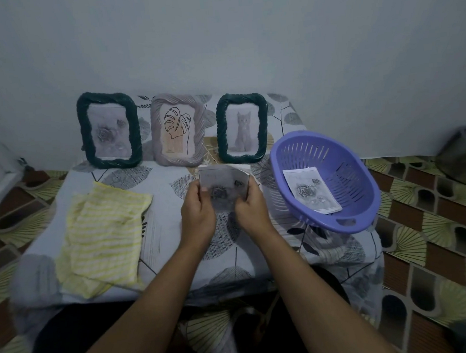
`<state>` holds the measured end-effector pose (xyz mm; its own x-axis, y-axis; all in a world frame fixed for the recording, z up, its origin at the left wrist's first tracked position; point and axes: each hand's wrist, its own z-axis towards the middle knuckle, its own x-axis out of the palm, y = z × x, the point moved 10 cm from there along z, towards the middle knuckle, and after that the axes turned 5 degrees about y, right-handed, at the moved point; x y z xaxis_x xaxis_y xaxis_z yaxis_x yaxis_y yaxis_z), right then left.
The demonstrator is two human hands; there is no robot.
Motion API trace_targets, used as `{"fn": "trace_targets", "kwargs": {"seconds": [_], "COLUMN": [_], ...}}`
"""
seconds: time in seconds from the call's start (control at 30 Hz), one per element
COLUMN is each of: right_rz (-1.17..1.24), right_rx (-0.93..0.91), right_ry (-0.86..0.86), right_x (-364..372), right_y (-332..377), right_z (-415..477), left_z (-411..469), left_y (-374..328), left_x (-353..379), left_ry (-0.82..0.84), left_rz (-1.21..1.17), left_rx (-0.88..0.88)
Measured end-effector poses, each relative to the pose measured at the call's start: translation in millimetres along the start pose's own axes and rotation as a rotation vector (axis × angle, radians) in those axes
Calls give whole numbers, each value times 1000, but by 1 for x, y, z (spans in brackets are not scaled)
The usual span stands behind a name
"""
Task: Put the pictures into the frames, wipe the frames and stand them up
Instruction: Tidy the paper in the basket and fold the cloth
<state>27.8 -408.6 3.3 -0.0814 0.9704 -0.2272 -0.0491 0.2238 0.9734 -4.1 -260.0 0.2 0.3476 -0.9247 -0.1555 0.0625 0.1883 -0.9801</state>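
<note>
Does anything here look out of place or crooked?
The purple basket looks tipped toward the person near the table's right edge, a rose print lying inside. The three frames stand upright.

The counter (161, 192), draped in a pale cover printed with grey leaves, stood against the wall. Along its back edge three frames stood upright in a row: a large dark green frame (109, 130) at the left, a grey frame (179, 130) in the middle and a small dark green frame (242, 128) at the right. A yellow striped cloth (103, 235) lay spread on the left part, and a purple basket (351, 184) sat on the right part, near the edge.
</note>
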Motion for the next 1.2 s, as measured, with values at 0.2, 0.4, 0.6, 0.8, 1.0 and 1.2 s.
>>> {"fn": "trace_targets", "kwargs": {"seconds": [0.2, 0.4, 0.6, 0.8, 1.0, 1.2], "right_rz": [28, -17, -29, -172, -350, -552], "right_rx": [16, 35, 84, 129, 225, 342], "right_ry": [-45, -76, -147, -229, -183, -7], "right_x": [-13, -60, -120, -182, -214, -212], "right_y": [22, 60, 69, 53, 17, -14], "right_z": [0, 7, 9, 20, 39, 54], "left_z": [8, 17, 22, 21, 6, 7], "left_y": [-27, -72, -97, -105, -90, -74], "left_x": [1, 19, 70, 129, 195, 210], "left_ry": [6, 42, 207, 345, 530, 512], "left_rz": [51, 10, -18, -65, -329, -303], "left_rx": [44, 59, 24, -78, -455, -611]}}
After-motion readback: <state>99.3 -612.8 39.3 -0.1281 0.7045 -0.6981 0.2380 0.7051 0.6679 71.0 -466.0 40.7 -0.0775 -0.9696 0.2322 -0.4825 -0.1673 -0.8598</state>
